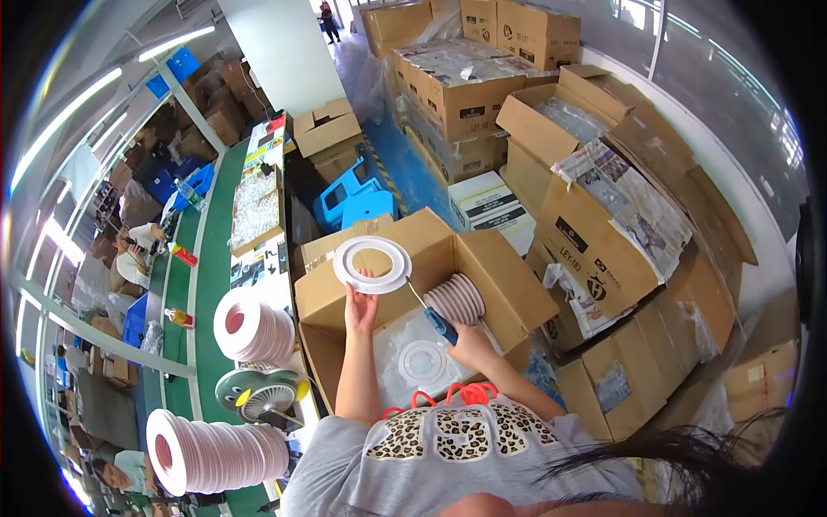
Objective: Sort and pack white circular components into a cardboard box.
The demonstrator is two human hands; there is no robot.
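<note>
So the person is standing right over an open cardboard box [482, 258], and the left hand [360, 308] is holding a flat white ring [372, 264] up above the box's near-left corner — fingers clamped on the ring's lower edge, so the whole face stays visible. Looks like it's being held up like that to get a clear look at it, or to keep it free of the box walls.

The right hand [469, 343] is wrapped shut around a blue-handled tool [433, 315], its thin metal shaft pointing up toward the ring. The tip is sitting near the ring's lower right edge; I can't tell if it's actually touching.

Inside the box, a row of the same rings [457, 298] is standing on edge against the far side — packed that way probably so they're taking less room. Another ring is lying flat under a clear plastic sheet [422, 362] on the box floor.

Off to the person's left, long stacks of rings [220, 452] are lying on their sides on the tabletop [215, 284] beside a small fan [258, 395], close enough to grab from. More cartons [594, 233] are piling up on the right, some lined with newspaper.
</note>
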